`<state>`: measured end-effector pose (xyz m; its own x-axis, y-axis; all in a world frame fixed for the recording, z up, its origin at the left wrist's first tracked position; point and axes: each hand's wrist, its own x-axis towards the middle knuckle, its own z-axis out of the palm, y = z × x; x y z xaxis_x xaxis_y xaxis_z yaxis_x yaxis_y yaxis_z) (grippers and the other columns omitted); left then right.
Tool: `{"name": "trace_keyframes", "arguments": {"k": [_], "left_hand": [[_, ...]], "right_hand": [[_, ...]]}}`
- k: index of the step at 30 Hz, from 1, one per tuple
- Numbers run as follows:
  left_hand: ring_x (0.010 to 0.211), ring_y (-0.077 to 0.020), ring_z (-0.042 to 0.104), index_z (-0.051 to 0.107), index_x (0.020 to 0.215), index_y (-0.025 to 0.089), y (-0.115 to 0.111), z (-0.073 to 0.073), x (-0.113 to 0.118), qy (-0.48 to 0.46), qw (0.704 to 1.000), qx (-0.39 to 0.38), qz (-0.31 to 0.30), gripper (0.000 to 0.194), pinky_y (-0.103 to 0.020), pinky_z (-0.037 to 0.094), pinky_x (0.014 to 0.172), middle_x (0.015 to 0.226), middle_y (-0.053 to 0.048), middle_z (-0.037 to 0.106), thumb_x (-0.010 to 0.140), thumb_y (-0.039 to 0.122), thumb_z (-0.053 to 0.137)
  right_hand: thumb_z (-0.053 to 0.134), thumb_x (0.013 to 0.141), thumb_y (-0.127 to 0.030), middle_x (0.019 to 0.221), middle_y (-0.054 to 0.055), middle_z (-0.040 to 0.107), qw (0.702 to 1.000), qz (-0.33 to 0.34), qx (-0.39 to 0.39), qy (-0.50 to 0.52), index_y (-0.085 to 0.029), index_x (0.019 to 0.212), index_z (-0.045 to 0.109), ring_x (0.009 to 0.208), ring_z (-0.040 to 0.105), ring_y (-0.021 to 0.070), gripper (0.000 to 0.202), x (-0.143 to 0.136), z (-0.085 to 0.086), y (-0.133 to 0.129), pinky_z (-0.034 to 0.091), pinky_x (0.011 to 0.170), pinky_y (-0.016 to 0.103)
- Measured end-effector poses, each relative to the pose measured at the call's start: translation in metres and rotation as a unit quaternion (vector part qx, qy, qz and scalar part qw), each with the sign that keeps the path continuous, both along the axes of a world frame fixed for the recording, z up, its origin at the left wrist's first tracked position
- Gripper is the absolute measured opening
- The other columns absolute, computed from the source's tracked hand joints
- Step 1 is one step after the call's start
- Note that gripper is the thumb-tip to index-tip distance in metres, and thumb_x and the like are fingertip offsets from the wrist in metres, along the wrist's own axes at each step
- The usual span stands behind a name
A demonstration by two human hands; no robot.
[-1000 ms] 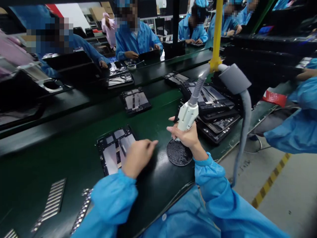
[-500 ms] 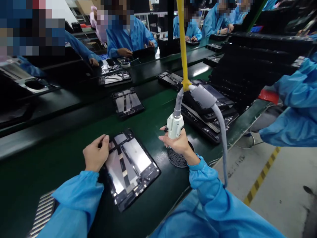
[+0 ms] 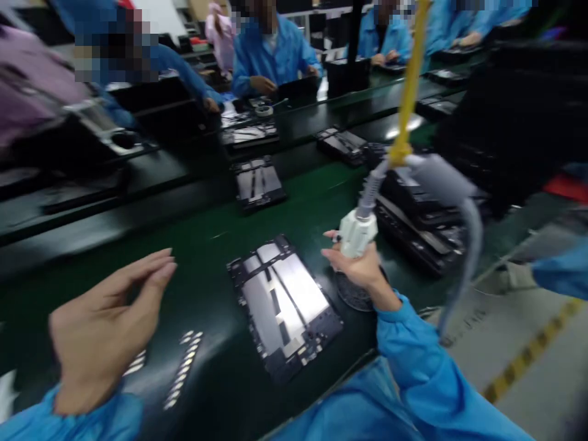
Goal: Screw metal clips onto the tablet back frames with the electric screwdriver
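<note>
An opened tablet (image 3: pixel 285 306), its silver and black inside facing up, lies on the dark green bench (image 3: pixel 206 245). My right hand (image 3: pixel 358 260) is closed around a white tool (image 3: pixel 357 233) on a grey hose, to the right of the tablet and above a round black dish (image 3: pixel 353 293). To the left, my left hand (image 3: pixel 114 315) hovers over the bench with thumb and fingertips pressed together; whether anything tiny is between them cannot be seen. Near it lies a strip with pale shiny pieces (image 3: pixel 184 370).
A yellow strap (image 3: pixel 411 86) holds up the grey hose (image 3: pixel 473 245). Stacked tablets (image 3: pixel 418 226) stand behind my right hand. Another opened tablet (image 3: pixel 258 184) lies further back. People in blue sleeves work across the bench, and a sleeve (image 3: pixel 563 269) shows at the right.
My left hand has left the tablet's upper left edge and moved left, over the bench. My right hand still holds the tool beside the tablet. The view has turned left.
</note>
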<state>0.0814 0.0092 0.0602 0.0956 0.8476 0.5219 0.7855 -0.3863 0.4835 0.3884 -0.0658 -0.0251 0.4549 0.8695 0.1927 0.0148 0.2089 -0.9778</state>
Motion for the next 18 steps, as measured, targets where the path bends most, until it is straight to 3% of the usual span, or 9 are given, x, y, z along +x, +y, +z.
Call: {"name": "trace_keyframes", "arguments": {"k": [2, 5, 8, 10, 13, 18], "left_hand": [[0.09, -0.0238, 0.067, 0.074, 0.091, 0.025, -0.021, 0.002, -0.01, -0.01, 0.999, -0.032, 0.006, 0.03, -0.04, 0.056, 0.081, 0.103, -0.003, 0.071, 0.08, 0.051, 0.062], [0.069, -0.0174, 0.065, 0.073, 0.082, 0.022, -0.039, -0.017, -0.019, -0.084, 0.984, -0.158, 0.023, 0.031, -0.03, 0.054, 0.063, 0.082, -0.002, 0.071, 0.069, 0.05, 0.072], [0.061, -0.0169, 0.065, 0.068, 0.075, 0.017, -0.042, -0.05, -0.019, -0.213, 0.921, -0.325, 0.011, 0.034, -0.027, 0.053, 0.059, 0.065, -0.003, 0.07, 0.06, 0.046, 0.078], [0.06, -0.0176, 0.066, 0.066, 0.072, 0.016, -0.043, -0.072, -0.015, -0.272, 0.882, -0.384, -0.021, 0.035, -0.026, 0.053, 0.058, 0.061, -0.004, 0.069, 0.059, 0.047, 0.077], [0.06, -0.017, 0.067, 0.066, 0.076, 0.015, -0.049, -0.095, -0.006, -0.309, 0.873, -0.372, -0.06, 0.033, -0.026, 0.053, 0.059, 0.064, -0.004, 0.069, 0.063, 0.044, 0.074], [0.064, -0.0154, 0.067, 0.071, 0.089, 0.017, -0.063, -0.12, -0.001, -0.256, 0.917, -0.283, -0.117, 0.024, -0.027, 0.054, 0.062, 0.075, -0.004, 0.07, 0.079, 0.037, 0.063]], "right_hand": [[0.076, 0.068, -0.024, 0.048, -0.006, 0.057, 0.999, -0.028, 0.017, -0.022, -0.017, 0.09, 0.067, 0.04, 0.051, 0.0113, 0.025, 0.0, 0.006, -0.003, 0.048, 0.045, 0.029], [0.075, 0.072, -0.02, 0.047, -0.008, 0.058, 0.996, -0.038, 0.067, -0.038, -0.019, 0.094, 0.064, 0.04, 0.053, 0.0123, 0.024, -0.003, 0.02, -0.007, 0.052, 0.049, 0.032], [0.074, 0.075, -0.02, 0.049, -0.008, 0.058, 0.995, 0.012, 0.093, -0.014, -0.02, 0.1, 0.062, 0.041, 0.055, 0.0128, 0.028, -0.021, 0.037, -0.01, 0.05, 0.045, 0.03], [0.073, 0.076, -0.02, 0.05, -0.008, 0.058, 0.994, 0.053, 0.097, 0.0, -0.02, 0.102, 0.062, 0.041, 0.056, 0.0121, 0.028, -0.042, 0.048, -0.008, 0.051, 0.045, 0.029], [0.073, 0.076, -0.021, 0.049, -0.008, 0.058, 0.989, 0.112, 0.092, 0.012, -0.02, 0.1, 0.062, 0.041, 0.056, 0.0114, 0.027, -0.083, 0.06, 0.005, 0.051, 0.046, 0.028], [0.075, 0.07, -0.024, 0.045, -0.008, 0.056, 0.98, 0.19, 0.056, 0.016, -0.018, 0.09, 0.064, 0.039, 0.053, 0.0113, 0.024, -0.146, 0.062, 0.048, 0.048, 0.044, 0.028]]}}
